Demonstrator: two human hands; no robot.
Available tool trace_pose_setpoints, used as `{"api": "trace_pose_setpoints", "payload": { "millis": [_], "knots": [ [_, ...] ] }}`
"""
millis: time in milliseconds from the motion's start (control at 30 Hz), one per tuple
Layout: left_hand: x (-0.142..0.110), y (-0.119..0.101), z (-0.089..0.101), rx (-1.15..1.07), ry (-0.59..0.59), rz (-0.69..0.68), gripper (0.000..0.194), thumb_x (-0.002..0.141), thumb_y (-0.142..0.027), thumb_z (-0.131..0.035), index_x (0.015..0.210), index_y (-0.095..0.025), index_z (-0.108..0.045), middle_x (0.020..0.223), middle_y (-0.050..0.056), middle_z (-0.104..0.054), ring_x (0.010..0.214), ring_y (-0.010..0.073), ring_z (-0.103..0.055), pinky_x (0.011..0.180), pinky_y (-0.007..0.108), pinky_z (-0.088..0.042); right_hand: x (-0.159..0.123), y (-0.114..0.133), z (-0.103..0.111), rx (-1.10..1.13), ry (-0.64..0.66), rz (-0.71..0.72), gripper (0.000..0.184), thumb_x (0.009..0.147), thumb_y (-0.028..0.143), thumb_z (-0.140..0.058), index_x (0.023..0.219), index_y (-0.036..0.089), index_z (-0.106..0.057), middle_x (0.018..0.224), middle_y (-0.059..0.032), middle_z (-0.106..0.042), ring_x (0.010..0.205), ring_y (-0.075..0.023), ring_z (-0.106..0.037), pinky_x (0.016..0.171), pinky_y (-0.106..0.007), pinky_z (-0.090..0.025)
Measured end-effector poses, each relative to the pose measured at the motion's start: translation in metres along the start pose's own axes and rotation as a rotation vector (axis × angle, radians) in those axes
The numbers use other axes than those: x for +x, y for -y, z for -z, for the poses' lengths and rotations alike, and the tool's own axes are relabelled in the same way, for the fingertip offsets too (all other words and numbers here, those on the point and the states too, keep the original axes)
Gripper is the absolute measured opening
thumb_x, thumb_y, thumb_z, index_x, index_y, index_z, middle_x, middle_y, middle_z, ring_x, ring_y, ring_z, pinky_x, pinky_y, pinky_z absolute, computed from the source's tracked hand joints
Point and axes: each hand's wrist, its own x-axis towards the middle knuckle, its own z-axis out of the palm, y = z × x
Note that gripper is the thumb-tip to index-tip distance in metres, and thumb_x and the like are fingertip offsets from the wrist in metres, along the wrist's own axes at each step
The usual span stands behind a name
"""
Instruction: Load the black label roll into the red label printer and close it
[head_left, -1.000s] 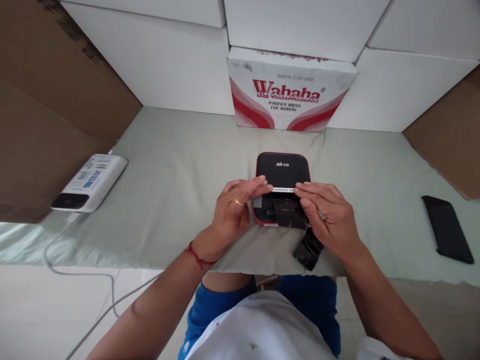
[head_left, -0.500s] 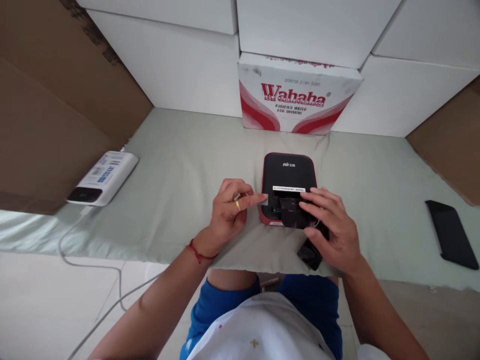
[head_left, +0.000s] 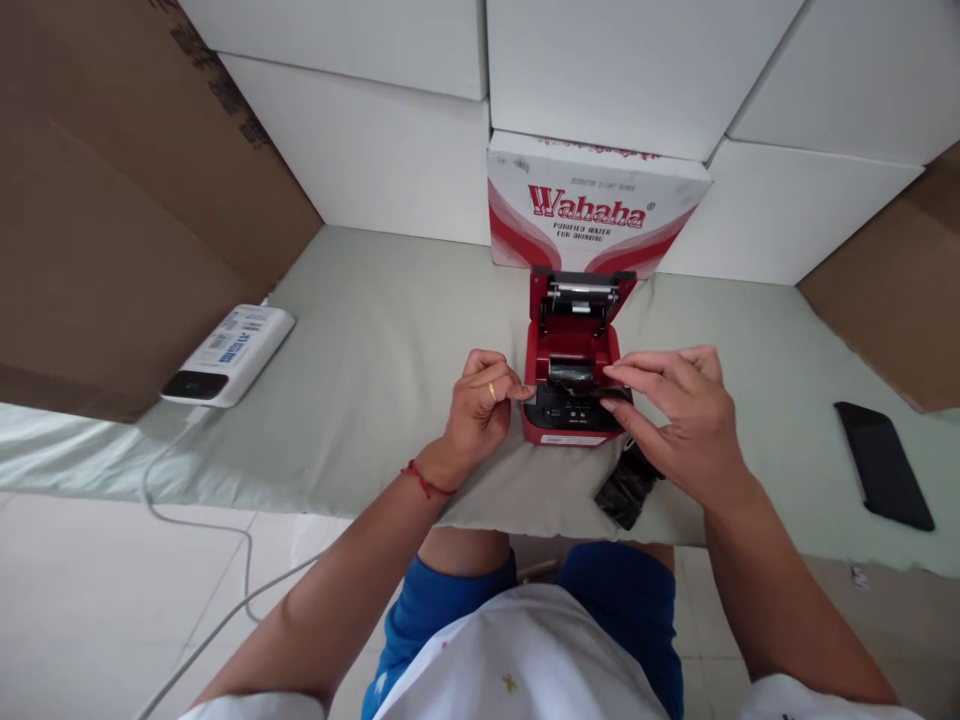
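A small red and black label printer (head_left: 576,428) stands on the cloth with its lid (head_left: 581,300) raised and leaning back. Inside the red bay lies a dark roll (head_left: 571,370). My left hand (head_left: 484,405) has its fingers curled, one fingertip pressing the printer's left side by a small grey tab. At the right front of the bay, my right hand (head_left: 675,415) pinches the dark label strip (head_left: 592,391) between thumb and fingers; part of the strip is hidden. A black, shiny strap-like item (head_left: 626,490) lies below my right hand, partly covered.
Behind the printer stands a white and red Wahaba-style carton (head_left: 589,215) against white boxes (head_left: 360,150). To the left is a white device (head_left: 232,352) with a grey cable (head_left: 199,528); to the right lies a black phone (head_left: 885,465). Brown cardboard (head_left: 150,200) flanks the table.
The printer's lid has swung up and back, baring the red bay and roll. The strip that hung over the front is now drawn toward my right fingers.
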Motion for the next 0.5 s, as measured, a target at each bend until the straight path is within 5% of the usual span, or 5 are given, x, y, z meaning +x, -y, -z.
{"api": "trace_pose_setpoints", "payload": {
  "millis": [200, 367, 500],
  "knots": [
    [-0.006, -0.007, -0.001, -0.010, 0.003, -0.057, 0.026, 0.109, -0.014, -0.050, 0.101, -0.027, -0.071, 0.083, 0.000, -0.076, 0.075, 0.0149, -0.063, 0.086, 0.042, -0.049, 0.026, -0.003, -0.006, 0.057, 0.093, 0.062, 0.016, 0.101, 0.025, -0.072, 0.111, 0.028, -0.084, 0.109, -0.0034, -0.084, 0.092, -0.0235, -0.062, 0.084, -0.043, -0.052],
    [-0.012, -0.014, -0.001, 0.131, -0.019, -0.090, 0.032, 0.104, -0.011, -0.054, 0.129, -0.026, -0.067, 0.097, 0.004, -0.072, 0.089, 0.0192, -0.062, 0.087, 0.041, -0.047, 0.053, -0.001, -0.005, 0.048, -0.025, -0.007, 0.016, 0.105, 0.029, -0.069, 0.102, 0.029, -0.084, 0.099, -0.0016, -0.085, 0.088, -0.0228, -0.069, 0.084, -0.044, -0.055],
    [-0.011, -0.009, -0.004, 0.244, -0.182, 0.000, 0.006, 0.103, -0.017, -0.062, 0.103, -0.023, -0.060, 0.083, 0.000, -0.061, 0.075, 0.0174, -0.051, 0.071, 0.034, -0.040, 0.060, 0.000, 0.018, 0.038, -0.259, -0.132, 0.013, 0.102, 0.036, -0.075, 0.105, 0.029, -0.085, 0.097, -0.0038, -0.082, 0.088, -0.0248, -0.072, 0.081, -0.044, -0.057]
  ]
}}
